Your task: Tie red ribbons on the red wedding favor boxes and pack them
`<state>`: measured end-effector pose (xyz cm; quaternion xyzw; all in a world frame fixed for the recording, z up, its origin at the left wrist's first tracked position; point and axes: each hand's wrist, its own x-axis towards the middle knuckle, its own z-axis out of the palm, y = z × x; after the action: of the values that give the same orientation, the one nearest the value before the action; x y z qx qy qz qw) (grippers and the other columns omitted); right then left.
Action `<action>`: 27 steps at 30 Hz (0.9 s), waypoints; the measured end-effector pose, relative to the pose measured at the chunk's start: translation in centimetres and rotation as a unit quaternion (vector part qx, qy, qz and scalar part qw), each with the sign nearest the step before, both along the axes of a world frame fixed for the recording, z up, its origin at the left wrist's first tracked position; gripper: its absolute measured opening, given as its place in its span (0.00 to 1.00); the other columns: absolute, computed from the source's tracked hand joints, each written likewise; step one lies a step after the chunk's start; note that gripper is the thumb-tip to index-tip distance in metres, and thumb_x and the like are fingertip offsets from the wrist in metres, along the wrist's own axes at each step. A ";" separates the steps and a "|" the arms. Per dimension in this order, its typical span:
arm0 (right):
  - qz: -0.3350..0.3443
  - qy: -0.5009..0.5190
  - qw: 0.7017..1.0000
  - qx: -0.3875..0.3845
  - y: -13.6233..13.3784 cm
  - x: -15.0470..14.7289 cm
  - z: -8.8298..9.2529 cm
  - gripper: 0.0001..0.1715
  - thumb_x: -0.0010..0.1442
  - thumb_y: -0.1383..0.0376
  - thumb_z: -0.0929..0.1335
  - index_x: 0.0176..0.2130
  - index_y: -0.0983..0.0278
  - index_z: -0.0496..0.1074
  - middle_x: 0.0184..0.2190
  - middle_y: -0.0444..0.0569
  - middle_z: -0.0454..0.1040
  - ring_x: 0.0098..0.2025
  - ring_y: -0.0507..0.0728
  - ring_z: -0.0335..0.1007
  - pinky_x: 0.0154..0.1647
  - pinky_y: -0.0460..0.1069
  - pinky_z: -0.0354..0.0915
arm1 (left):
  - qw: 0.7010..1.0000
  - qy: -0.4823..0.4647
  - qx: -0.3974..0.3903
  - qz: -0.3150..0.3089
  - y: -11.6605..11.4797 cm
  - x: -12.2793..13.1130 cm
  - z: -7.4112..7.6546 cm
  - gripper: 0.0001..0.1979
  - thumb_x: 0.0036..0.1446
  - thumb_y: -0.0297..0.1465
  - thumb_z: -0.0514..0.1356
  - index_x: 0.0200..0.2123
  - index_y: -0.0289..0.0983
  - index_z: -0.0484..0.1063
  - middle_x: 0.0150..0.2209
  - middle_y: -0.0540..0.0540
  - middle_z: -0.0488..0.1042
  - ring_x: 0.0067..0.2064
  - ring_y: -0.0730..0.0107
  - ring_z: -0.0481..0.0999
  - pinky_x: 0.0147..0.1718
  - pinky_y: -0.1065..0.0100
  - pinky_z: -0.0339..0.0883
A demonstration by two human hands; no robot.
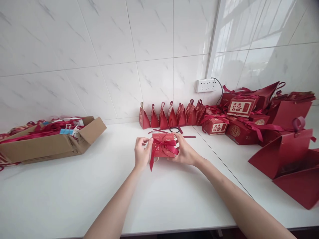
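White desk, tiled wall behind: my left hand seems to pinch the red box at its left edge; my right hand grips its right.

- At ten o'clock from the middle of the near edge, an open cardboard carton is holding crimson ribbons, with a blue binder clip sitting at its rim.
- At twelve, seven triangular red favour boxes are standing in a row before the marbled wall tiles.
- Ribbon scraps and a black ring are lying just in front of that row.
- Towards one, a white power strip is showing on the wall.
- Between one and two, double-happiness gift boxes are lying piled together.
- At two, large red handled cartons are resting on the white tabletop.
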<state>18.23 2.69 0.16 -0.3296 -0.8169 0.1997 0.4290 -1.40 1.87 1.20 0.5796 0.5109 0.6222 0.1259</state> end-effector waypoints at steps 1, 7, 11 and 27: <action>-0.001 0.006 1.000 -0.005 0.0 0.0 -0.1 0.54 0.39 0.62 0.75 0.59 0.59 0.46 0.56 0.58 0.54 0.56 0.65 0.57 0.47 0.57 0.67 | 0.999 -0.023 -0.028 -0.006 0.2 -0.1 -0.1 0.12 0.53 0.40 0.56 0.25 0.38 0.65 0.31 0.48 0.67 0.34 0.69 0.68 0.37 0.67 0.64; -0.008 0.117 0.985 -0.130 0.0 0.3 0.3 0.47 0.40 0.57 0.76 0.55 0.59 0.55 0.54 0.55 0.61 0.53 0.63 0.62 0.52 0.60 0.63 | 0.989 -0.092 -0.115 0.010 1.4 -1.0 -1.4 0.14 0.55 0.40 0.50 0.26 0.37 0.67 0.34 0.46 0.70 0.38 0.66 0.69 0.36 0.66 0.64; 0.068 0.303 0.896 -0.317 0.2 0.5 1.0 0.31 0.48 0.50 0.71 0.49 0.58 0.63 0.50 0.52 0.69 0.49 0.62 0.68 0.46 0.57 0.69 | 0.989 -0.083 -0.119 -0.004 1.7 -1.1 -1.7 0.14 0.53 0.39 0.50 0.26 0.37 0.68 0.33 0.46 0.69 0.36 0.66 0.69 0.33 0.66 0.64; 0.249 0.553 0.636 -0.476 0.3 1.6 1.6 0.33 0.58 0.40 0.56 0.47 0.60 0.65 0.40 0.48 0.76 0.38 0.55 0.74 0.30 0.47 0.74 | 0.986 0.097 -0.104 -0.091 0.3 0.4 -1.6 0.15 0.58 0.38 0.46 0.25 0.39 0.66 0.32 0.47 0.67 0.33 0.68 0.71 0.35 0.65 0.67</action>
<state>19.85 3.02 1.77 -0.1000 -0.2693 0.8055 0.5183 -1.02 2.16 -0.38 0.6650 0.5277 0.4928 0.1910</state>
